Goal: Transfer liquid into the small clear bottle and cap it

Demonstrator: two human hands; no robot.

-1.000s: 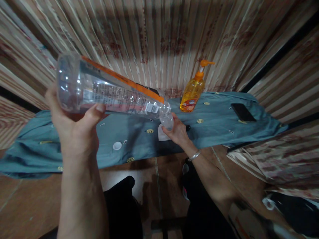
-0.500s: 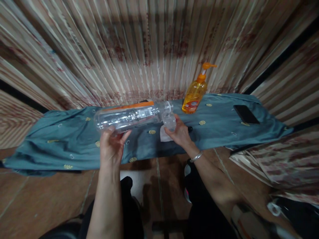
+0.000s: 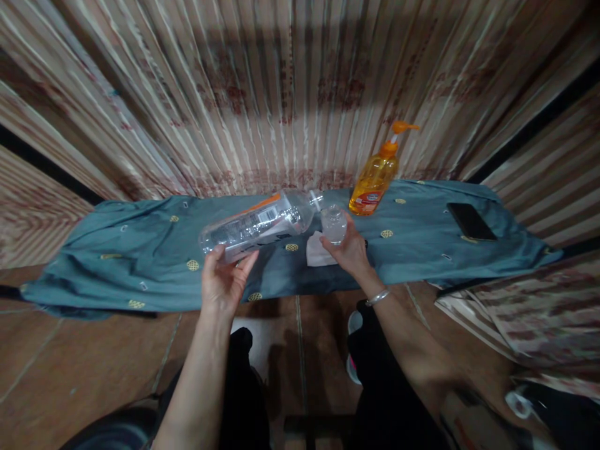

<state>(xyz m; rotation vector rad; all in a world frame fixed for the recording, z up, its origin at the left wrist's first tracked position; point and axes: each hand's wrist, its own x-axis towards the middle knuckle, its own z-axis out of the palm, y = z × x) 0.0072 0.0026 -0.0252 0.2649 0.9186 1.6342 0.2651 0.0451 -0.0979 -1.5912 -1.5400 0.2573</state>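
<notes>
My left hand [image 3: 225, 278] is wrapped round the lower part of a large clear plastic bottle [image 3: 255, 226] with an orange and white label. The bottle lies tilted over the cloth, its uncapped mouth pointing right and slightly up. In my right hand [image 3: 350, 250] is a small clear cup [image 3: 334, 225], held just right of the bottle's mouth; I cannot tell whether they touch. The cup looks cloudy inside. Under it, a white folded cloth or tissue [image 3: 322, 251] lies on the table, partly hidden by my right hand.
A pump bottle of orange liquid [image 3: 372, 184] stands behind my right hand. Farther right lies a black phone [image 3: 471, 221]. Teal patterned cloth [image 3: 154, 250] covers the narrow table. A striped curtain [image 3: 253, 94] hangs behind it.
The bottle's base has dropped, leaving its mouth higher than its base in view. The cup has turned more upright and moved slightly apart from the bottle's mouth. The view has shifted a little.
</notes>
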